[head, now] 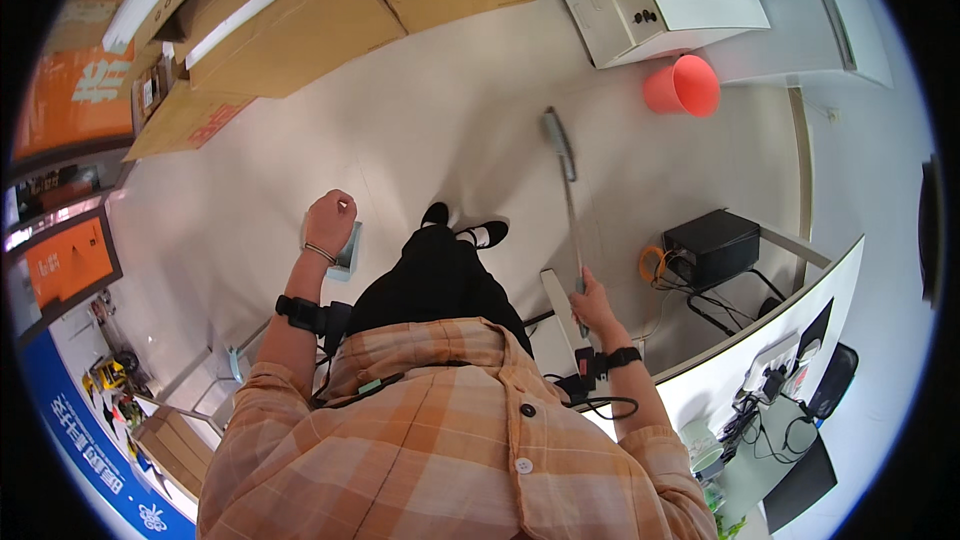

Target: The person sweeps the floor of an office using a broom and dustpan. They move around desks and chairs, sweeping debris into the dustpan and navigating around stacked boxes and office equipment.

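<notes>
My right hand [594, 304] grips the long handle [573, 229] of a broom near its upper end. The grey broom head [559, 142] lies out on the floor ahead, slightly blurred. On the other side, my left hand [331, 221] is curled into a fist directly above a pale blue-grey dustpan [346, 253] with a comb-like ridge. It appears to hold the dustpan's handle, which the fist hides. Between the two hands, my black shoes [487, 233] stand on the light tiled floor [420, 120].
Large cardboard boxes [300, 30] line the far left. A pink wastebasket [681, 86] stands by a white cabinet [622, 4] at the far right. Close on the right are a black computer case [712, 249], loose cables [675, 285] and a white desk [750, 345].
</notes>
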Demonstrator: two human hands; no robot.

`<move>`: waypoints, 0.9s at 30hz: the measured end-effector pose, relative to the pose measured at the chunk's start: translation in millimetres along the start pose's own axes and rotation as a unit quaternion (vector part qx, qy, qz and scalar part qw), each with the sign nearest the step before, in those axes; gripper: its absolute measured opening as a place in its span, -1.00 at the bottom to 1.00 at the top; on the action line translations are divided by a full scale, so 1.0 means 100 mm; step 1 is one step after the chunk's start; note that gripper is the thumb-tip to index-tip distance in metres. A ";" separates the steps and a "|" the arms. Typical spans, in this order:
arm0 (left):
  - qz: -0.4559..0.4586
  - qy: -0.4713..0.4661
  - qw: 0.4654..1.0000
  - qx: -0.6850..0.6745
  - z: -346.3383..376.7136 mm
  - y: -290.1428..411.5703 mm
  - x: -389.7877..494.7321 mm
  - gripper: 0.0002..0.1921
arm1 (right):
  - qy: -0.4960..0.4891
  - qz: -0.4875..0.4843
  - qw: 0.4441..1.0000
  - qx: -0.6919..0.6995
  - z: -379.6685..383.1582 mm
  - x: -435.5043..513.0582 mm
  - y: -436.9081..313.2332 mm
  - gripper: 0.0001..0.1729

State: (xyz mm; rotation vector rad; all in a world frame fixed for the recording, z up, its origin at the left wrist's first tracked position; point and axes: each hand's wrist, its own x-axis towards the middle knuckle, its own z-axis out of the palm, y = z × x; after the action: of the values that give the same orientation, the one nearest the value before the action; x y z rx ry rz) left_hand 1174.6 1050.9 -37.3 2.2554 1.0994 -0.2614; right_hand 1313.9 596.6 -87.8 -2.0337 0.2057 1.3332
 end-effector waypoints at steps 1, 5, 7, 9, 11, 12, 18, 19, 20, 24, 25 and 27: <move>-0.015 -0.001 1.000 -0.012 0.01 -0.09 0.00 -0.86 | -0.039 -0.006 0.998 0.055 0.02 -0.11 -0.11 -0.26; -0.056 -0.006 0.998 0.001 0.09 -0.40 -0.02 -0.86 | -0.027 0.043 0.992 0.118 -0.07 -0.33 -0.49 -0.25; -0.004 0.025 1.000 0.006 0.09 -0.51 -0.04 -0.85 | -0.005 0.032 0.989 0.146 -0.15 -0.39 -0.55 -0.25; 0.006 0.027 1.000 0.003 0.10 -0.57 -0.10 -0.84 | 0.024 0.017 0.988 0.149 -0.22 -0.38 -0.50 -0.26; -0.014 0.014 1.000 -0.003 0.09 -0.61 -0.12 -0.84 | 0.045 -0.024 0.992 0.115 -0.25 -0.26 -0.36 -0.27; -0.017 0.011 1.000 0.000 0.08 -0.63 -0.15 -0.84 | 0.080 -0.017 0.992 0.093 -0.28 -0.17 -0.27 -0.27; -0.052 0.011 0.999 0.012 -0.07 -1.02 -0.43 -0.82 | 0.079 0.028 0.992 0.099 -0.03 0.25 0.21 -0.30; -0.064 0.020 0.998 0.017 -0.09 -1.12 -0.50 -0.82 | 0.082 0.018 0.995 0.055 0.19 0.17 0.26 -0.30; -0.070 0.035 0.997 0.020 -0.11 -1.24 -0.55 -0.82 | 0.099 0.047 0.994 -0.005 0.43 0.08 0.25 -0.31; -0.081 0.023 0.996 0.032 -0.08 -1.58 -0.69 -0.81 | -0.016 0.090 0.979 0.181 1.05 -0.46 -0.06 -0.27; -0.082 0.016 0.996 0.017 -0.07 -1.63 -0.72 -0.82 | -0.067 0.064 0.971 0.220 1.13 -0.54 -0.17 -0.25; -0.083 0.001 0.997 -0.010 -0.07 -1.71 -0.76 -0.82 | -0.032 0.088 0.973 0.212 1.19 -0.66 -0.35 -0.25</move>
State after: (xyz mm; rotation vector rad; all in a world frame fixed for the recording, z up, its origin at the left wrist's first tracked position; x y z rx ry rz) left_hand 994.7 1086.7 -74.6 2.1497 1.2868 -0.3132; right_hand 1211.4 681.6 -43.6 -1.6379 0.6004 1.3253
